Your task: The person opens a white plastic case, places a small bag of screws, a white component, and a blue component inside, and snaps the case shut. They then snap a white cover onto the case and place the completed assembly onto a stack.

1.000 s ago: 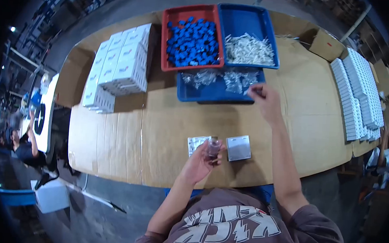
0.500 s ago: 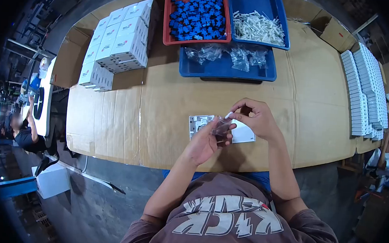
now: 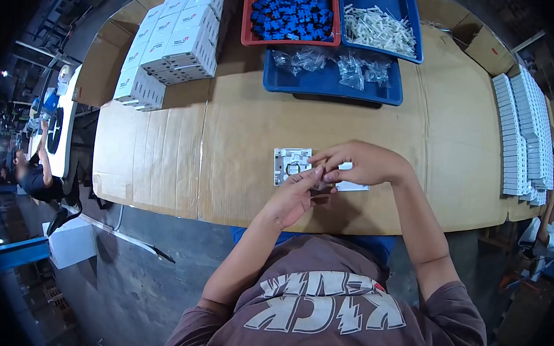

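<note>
A small clear plastic bag [image 3: 321, 186] is pinched in my left hand [image 3: 293, 200], with the thumb up against its top. My right hand [image 3: 372, 165] meets it from the right, its thumb and fingers closed at the bag's mouth. Whatever lies between the fingertips is mostly hidden. Behind the hands, flat on the cardboard, sits an open white plastic housing [image 3: 282, 166] with a dark loop inside. A smooth white panel [image 3: 354, 186] shows partly from under my right hand.
Beyond are a red tray [image 3: 246, 19] of blue clips, a blue tray [image 3: 418, 42] of white plastic pieces, and a lower blue tray [image 3: 333, 87] with clear bags. White boxes [image 3: 190, 37] stack at left, white units [image 3: 520, 134] at right. A person [image 3: 33, 174] sits far left.
My right hand has moved in over the bag, and the white piece it pinched is no longer visible. The view has shifted slightly, so the trays appear higher.
</note>
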`<state>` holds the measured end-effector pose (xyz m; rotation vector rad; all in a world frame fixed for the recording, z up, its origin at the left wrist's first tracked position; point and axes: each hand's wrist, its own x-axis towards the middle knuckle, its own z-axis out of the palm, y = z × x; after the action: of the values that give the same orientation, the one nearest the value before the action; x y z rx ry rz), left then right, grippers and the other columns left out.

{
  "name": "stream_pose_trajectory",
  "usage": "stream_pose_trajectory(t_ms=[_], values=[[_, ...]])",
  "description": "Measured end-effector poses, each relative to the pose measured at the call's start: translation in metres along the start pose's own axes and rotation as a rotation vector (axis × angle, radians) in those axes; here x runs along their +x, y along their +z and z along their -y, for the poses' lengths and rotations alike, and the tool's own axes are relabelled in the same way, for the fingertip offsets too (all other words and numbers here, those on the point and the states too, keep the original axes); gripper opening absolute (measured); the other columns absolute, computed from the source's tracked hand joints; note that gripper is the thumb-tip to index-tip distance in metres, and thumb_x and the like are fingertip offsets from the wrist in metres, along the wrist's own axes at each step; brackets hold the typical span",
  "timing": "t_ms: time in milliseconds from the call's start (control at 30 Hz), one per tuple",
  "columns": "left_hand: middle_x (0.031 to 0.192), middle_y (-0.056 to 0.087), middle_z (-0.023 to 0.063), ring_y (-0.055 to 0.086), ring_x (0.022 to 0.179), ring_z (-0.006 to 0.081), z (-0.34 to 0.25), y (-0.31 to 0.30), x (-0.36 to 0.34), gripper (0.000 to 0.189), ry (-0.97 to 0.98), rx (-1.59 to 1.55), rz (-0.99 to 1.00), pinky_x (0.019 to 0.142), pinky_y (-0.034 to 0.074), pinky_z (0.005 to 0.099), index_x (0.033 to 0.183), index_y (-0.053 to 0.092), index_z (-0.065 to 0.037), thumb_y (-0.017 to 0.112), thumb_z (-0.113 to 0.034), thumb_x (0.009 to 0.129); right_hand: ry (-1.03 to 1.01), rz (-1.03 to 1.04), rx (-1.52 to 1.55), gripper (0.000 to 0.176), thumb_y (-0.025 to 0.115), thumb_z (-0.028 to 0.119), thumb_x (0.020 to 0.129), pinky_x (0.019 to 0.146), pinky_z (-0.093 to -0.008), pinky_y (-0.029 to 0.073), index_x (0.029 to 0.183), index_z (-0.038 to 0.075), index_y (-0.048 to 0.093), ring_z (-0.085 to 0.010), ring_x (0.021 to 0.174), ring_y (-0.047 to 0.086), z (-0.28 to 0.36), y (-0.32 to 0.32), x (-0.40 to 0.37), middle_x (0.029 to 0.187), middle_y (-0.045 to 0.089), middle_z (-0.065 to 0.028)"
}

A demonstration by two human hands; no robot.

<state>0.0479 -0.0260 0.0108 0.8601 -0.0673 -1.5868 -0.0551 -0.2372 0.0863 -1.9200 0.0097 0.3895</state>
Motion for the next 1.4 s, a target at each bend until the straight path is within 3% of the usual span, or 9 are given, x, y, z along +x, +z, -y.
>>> stream_pose_trajectory(t_ms=[167,333,433,833,933,1033,1400], values=[[0.113,0.072,0.0088,0.072,0.101,0.0206,-0.001,-0.002,-0.002,0.036,0.008,-0.110,0.088,0.085,0.058,0.0376,0.127,0.062,-0.008,0.048,-0.039,0.113,0.166,0.068,0.380,0.036,0.055,0.024,0.110,0.111,-0.0353,0.046,0.131,-0.001,0.069,-0.0239,0.131,0.060,-0.001,0.011,0.000,0.157,0.054,-0.0148],[0.113,0.072,0.0098,0.071,0.100,0.0218,-0.005,-0.001,-0.002,0.039,0.006,-0.131,0.088,0.084,0.058,0.0384,0.126,0.062,-0.007,0.043,-0.039,0.114,0.059,0.030,0.198,0.046,0.053,0.035,0.111,0.113,-0.0347,0.043,0.133,-0.003,0.067,-0.0246,0.140,0.054,0.002,0.010,-0.005,0.161,0.049,-0.0156],[0.113,0.071,0.0098,0.071,0.100,0.0225,-0.009,0.006,-0.003,0.037,0.002,-0.133,0.097,0.083,0.058,0.0388,0.126,0.062,-0.007,0.044,-0.037,0.114,0.086,-0.031,0.310,0.049,0.054,0.038,0.111,0.111,-0.0347,0.045,0.135,-0.003,0.067,-0.0256,0.138,0.056,0.002,0.005,-0.007,0.159,0.051,-0.0175],[0.110,0.071,0.0094,0.068,0.101,0.0224,-0.011,0.012,-0.005,0.032,-0.007,-0.109,0.077,0.086,0.055,0.0396,0.125,0.062,-0.007,0.049,-0.033,0.112,0.121,-0.029,0.275,0.052,0.050,0.037,0.112,0.105,-0.0337,0.050,0.145,-0.003,0.058,-0.0220,0.125,0.065,0.002,0.013,-0.004,0.145,0.065,-0.0160],[0.110,0.071,0.0096,0.068,0.101,0.0222,-0.007,0.007,-0.001,0.033,-0.030,-0.082,0.040,0.086,0.055,0.0398,0.126,0.062,-0.007,0.049,-0.035,0.112,-0.026,-0.052,0.204,0.053,0.048,0.042,0.113,0.080,-0.0289,0.055,0.143,-0.001,0.059,-0.0112,0.079,0.064,-0.005,0.024,0.002,0.100,0.072,-0.0047],[0.110,0.072,0.0098,0.069,0.101,0.0234,-0.009,0.007,-0.001,0.034,-0.027,-0.124,0.080,0.086,0.056,0.0403,0.127,0.062,-0.007,0.049,-0.035,0.112,0.129,-0.042,0.272,0.049,0.053,0.035,0.112,0.103,-0.0333,0.051,0.144,-0.002,0.059,-0.0220,0.119,0.067,0.008,0.014,-0.004,0.141,0.067,-0.0156],[0.111,0.073,0.0109,0.072,0.100,0.0274,-0.001,-0.009,0.000,0.031,-0.016,-0.124,0.077,0.088,0.057,0.0426,0.128,0.061,-0.005,0.057,-0.029,0.108,0.085,0.016,0.235,0.048,0.051,0.037,0.112,0.105,-0.0342,0.048,0.140,-0.001,0.062,-0.0214,0.119,0.065,0.000,0.024,0.004,0.139,0.068,-0.0161]])
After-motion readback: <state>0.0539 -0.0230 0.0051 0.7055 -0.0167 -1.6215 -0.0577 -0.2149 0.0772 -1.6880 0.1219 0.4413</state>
